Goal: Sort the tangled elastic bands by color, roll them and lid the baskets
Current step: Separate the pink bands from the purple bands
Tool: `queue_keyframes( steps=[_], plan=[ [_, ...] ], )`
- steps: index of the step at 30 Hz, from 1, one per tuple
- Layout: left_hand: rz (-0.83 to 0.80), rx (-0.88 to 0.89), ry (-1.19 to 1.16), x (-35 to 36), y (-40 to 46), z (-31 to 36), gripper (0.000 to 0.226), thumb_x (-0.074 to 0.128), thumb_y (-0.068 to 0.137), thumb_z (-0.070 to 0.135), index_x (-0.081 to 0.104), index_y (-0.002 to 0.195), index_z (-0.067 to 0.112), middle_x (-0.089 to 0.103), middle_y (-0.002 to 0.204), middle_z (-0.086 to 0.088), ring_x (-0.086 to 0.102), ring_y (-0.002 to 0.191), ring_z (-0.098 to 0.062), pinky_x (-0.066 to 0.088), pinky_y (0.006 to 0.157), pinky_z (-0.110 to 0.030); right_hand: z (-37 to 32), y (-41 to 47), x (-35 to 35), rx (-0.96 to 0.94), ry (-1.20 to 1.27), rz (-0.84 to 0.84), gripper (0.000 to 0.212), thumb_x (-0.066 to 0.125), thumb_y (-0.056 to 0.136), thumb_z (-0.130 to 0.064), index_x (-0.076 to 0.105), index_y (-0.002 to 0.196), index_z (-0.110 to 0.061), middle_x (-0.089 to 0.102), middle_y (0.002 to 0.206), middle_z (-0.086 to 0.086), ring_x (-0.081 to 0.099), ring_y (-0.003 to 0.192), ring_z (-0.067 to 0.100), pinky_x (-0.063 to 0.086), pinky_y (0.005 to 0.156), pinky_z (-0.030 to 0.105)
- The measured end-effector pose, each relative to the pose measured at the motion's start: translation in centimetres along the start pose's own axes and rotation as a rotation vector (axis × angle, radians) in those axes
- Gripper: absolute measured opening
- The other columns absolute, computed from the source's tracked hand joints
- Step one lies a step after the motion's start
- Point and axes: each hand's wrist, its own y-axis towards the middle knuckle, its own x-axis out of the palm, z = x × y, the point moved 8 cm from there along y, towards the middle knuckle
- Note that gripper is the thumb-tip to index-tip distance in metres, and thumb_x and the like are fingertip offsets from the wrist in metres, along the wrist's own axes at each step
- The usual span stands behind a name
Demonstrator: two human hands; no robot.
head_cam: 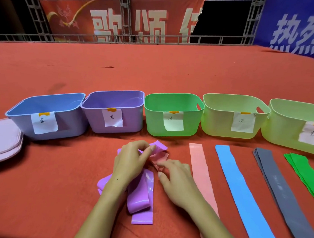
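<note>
A tangle of purple bands [144,191] and a pink band [158,158] lies on the red cloth before me. My left hand [129,163] pinches a purple band end near the top of the tangle. My right hand [176,180] has its fingertips on the pink band in the knot. To the right, flat stacks lie side by side: pink [200,173], blue [240,193], grey [280,190], green [307,174]. Behind stand open labelled baskets: blue [64,124], purple [130,121], green [190,124], and two pale green ones [218,126] [280,137].
A stack of pale pink lids [0,142] lies at the left edge beside the blue basket. Red cloth [155,72] stretches far behind the baskets to a metal railing [120,38] and banners.
</note>
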Motion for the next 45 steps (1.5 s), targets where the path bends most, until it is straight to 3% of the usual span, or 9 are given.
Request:
queue_keyframes(
  steps=[8,14,20,24,26,29,32,37,45],
  plan=[
    [0.232,-0.002,-0.265,-4.3,0.6,-1.9,0.021,0.076,0.097,0.043,0.078,0.08,0.031,0.076,0.075,0.018,0.073,0.068,-0.008,0.058,0.069,-0.038,-0.9,0.1,-1.7,-0.025,0.017,0.156,0.034,0.052,0.105,-0.013,0.069,0.133,-0.02,0.069,0.137,0.0,0.061,0.119,0.03,0.044,0.105,0.037],
    [0.47,0.037,-0.371,-8.9,-0.3,-2.5,0.013,0.08,0.096,0.034,0.081,0.088,0.024,0.077,0.083,0.008,0.072,0.077,-0.019,0.061,0.074,-0.049,-1.8,-2.4,-7.8,-0.077,0.399,0.579,0.03,0.065,0.099,-0.004,0.079,0.122,-0.018,0.076,0.12,-0.014,0.066,0.112,-0.006,0.048,0.098,0.011],
    [0.451,-0.079,-0.068,-10.0,-1.2,-1.2,0.011,0.076,0.09,0.04,0.076,0.082,0.033,0.073,0.086,0.013,0.066,0.086,-0.015,0.052,0.075,-0.038,-2.5,-4.2,-10.5,-0.216,0.447,0.715,0.043,0.071,0.091,0.007,0.075,0.125,-0.019,0.069,0.118,-0.012,0.067,0.102,0.007,0.05,0.087,0.015],
    [0.381,-0.116,0.211,-9.2,-1.5,-0.3,0.02,0.069,0.086,0.055,0.077,0.092,0.038,0.071,0.1,0.016,0.062,0.103,-0.023,0.053,0.078,-0.04,-3.1,-4.0,-10.3,-0.271,0.452,0.633,0.049,0.066,0.09,0.014,0.072,0.13,-0.015,0.066,0.123,-0.01,0.064,0.118,0.007,0.049,0.096,0.016],
    [0.356,0.071,-0.026,-8.8,-1.5,1.6,0.016,0.076,0.089,0.049,0.079,0.094,0.034,0.074,0.096,0.015,0.067,0.096,-0.018,0.057,0.081,-0.042,-3.4,-4.0,-10.1,-0.291,0.452,0.592,0.052,0.065,0.091,0.015,0.071,0.133,-0.015,0.067,0.126,-0.009,0.062,0.122,0.004,0.045,0.101,0.013],
    [0.027,0.171,-0.47,-5.7,-2.0,5.2,0.019,0.087,0.089,0.03,0.079,0.106,0.028,0.08,0.097,0.006,0.074,0.089,-0.017,0.06,0.084,-0.04,-3.9,-3.9,-9.7,-0.324,0.502,0.513,0.055,0.063,0.092,0.016,0.069,0.137,-0.015,0.067,0.13,-0.008,0.062,0.125,0.004,0.044,0.101,0.012],
    [-0.178,0.278,-0.514,-2.7,-3.0,8.0,0.043,0.091,0.085,0.022,0.072,0.123,0.027,0.079,0.107,0.006,0.074,0.096,-0.014,0.06,0.087,-0.037,-4.2,-3.7,-9.3,-0.322,0.625,0.391,0.058,0.058,0.097,0.016,0.064,0.144,-0.018,0.066,0.134,-0.007,0.068,0.113,0.004,0.051,0.091,0.014],
    [-0.11,0.287,-0.542,-2.7,-2.6,7.7,0.038,0.076,0.097,0.006,0.069,0.129,0.025,0.079,0.096,0.0,0.074,0.086,-0.019,0.059,0.077,-0.036,-3.6,-3.7,-9.8,-0.319,0.64,0.361,0.066,0.06,0.092,0.017,0.065,0.142,-0.026,0.065,0.137,-0.007,0.06,0.132,0.016,0.048,0.107,0.024],
    [0.031,0.179,-0.52,-4.6,-2.1,5.8,0.018,0.067,0.104,0.011,0.08,0.104,0.024,0.081,0.089,0.003,0.077,0.084,-0.019,0.06,0.074,-0.03,-0.8,-2.9,-10.0,-0.168,0.685,0.288,0.041,0.081,0.087,-0.001,0.066,0.113,-0.028,0.071,0.111,-0.011,0.07,0.099,0.014,0.058,0.078,0.03]
  ],
)
